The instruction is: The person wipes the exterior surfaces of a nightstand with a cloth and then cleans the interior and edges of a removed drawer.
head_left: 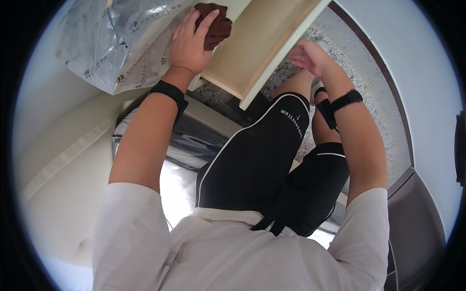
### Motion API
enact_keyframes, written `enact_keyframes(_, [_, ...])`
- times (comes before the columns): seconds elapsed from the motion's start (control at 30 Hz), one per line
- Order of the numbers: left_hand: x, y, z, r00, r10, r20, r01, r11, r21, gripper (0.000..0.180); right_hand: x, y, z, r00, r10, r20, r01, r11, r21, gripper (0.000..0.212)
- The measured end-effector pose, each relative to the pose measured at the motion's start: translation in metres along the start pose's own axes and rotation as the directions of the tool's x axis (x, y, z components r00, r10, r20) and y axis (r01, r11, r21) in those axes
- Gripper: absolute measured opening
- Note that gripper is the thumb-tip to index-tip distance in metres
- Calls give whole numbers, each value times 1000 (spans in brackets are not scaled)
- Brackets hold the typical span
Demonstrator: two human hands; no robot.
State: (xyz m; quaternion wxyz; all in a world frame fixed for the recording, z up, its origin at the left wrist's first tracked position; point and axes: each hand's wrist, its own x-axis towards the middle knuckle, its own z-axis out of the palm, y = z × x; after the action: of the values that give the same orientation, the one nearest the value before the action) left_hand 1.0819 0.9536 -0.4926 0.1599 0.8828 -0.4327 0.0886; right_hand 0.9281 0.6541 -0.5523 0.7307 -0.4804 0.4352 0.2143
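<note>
My left hand (191, 47) is on a crumpled dark brown cloth (217, 30), fingers spread over its near side and the thumb along its top. The cloth is at the left edge of a pulled-out, cream-coloured drawer (262, 36). Right beside this hand bulges a clear plastic bag (116, 48) with small dark print. Just outside the drawer's front panel hangs my right hand (308, 57), its fingers loosely bent and apart, with nothing seen in them. Whether its fingertips touch the panel, I cannot tell. Black bands with small boxes circle both wrists.
Below the drawer are my legs in black shorts, above a grey speckled floor (374, 92). A white wall (407, 63) with dark skirting curves along the right. On the left is a cream padded surface (68, 194), with plastic-wrapped items (194, 138) beside my knees.
</note>
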Motion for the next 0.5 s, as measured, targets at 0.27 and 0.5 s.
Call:
enact_keyframes(0.27, [-7, -5, -2, 999, -26, 37, 26, 1000, 4, 69, -133, 0, -77, 957, -227, -179, 242, 968, 68, 37])
enact_keyframes(0.5, [1, 1, -8, 998, -27, 48, 28, 999, -20, 64, -265, 12, -90, 863, -462, -205, 481, 875, 51, 28])
